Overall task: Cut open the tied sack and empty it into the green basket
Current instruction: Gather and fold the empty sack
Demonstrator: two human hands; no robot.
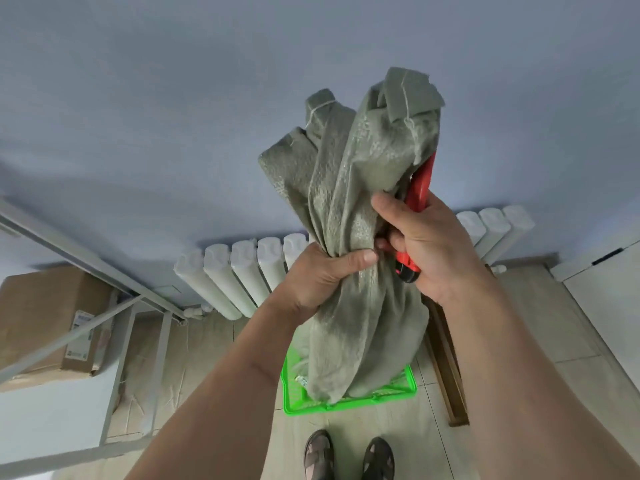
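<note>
Sack (349, 209) of grey-green woven cloth hangs upside down over the green basket (349, 403) on the floor, its lower end inside it. Left hand (322, 275) fingers clamp its gathered middle; right hand (429, 244) grips the cloth and a red knife (417, 216) together. Emptying seems underway; next, probably shake it. Contents and blade are hidden.

Grey-green woven plastic sack (349, 202) held up over bright green plastic lattice basket (346, 403) on tiled floor (519, 341); sack's lower end hangs into basket. Left hand (322, 275) grips bunched sack at mid-height. Right hand (426, 244) holds red utility knife (417, 192) against sack, thumb on fabric. White column radiator (242, 271) behind. Brown cardboard box (52, 323) at left. Sandalled feet (349, 455) below.
</note>
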